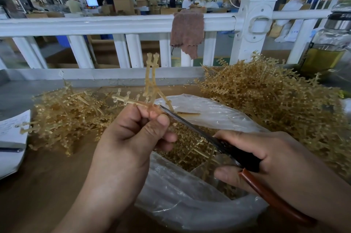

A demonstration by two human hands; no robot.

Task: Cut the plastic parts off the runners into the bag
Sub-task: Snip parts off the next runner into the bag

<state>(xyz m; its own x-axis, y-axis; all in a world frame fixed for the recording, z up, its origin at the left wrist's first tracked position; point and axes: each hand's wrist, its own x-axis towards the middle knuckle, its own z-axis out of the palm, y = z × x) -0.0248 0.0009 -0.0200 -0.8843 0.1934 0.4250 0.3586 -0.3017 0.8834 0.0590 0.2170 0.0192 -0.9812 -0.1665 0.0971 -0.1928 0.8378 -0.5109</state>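
Observation:
My left hand (133, 134) pinches an amber plastic runner (150, 82) by its hub, holding it upright over the clear plastic bag (190, 200). Several small parts still sit on the runner's branches. My right hand (275, 158) grips a pair of scissors (212, 139) with black and brown handles. The dark blades reach up to the runner's base beside my left thumb. Inside the bag lies a heap of cut amber parts (190, 147) with a few runner pieces among them.
A heap of amber runners (62, 116) lies on the left and a larger one (275, 99) on the right. White papers (11, 137) sit at the left edge. A white railing (114, 23) with a brown cloth (187, 33) stands behind. A glass jar (328, 42) is far right.

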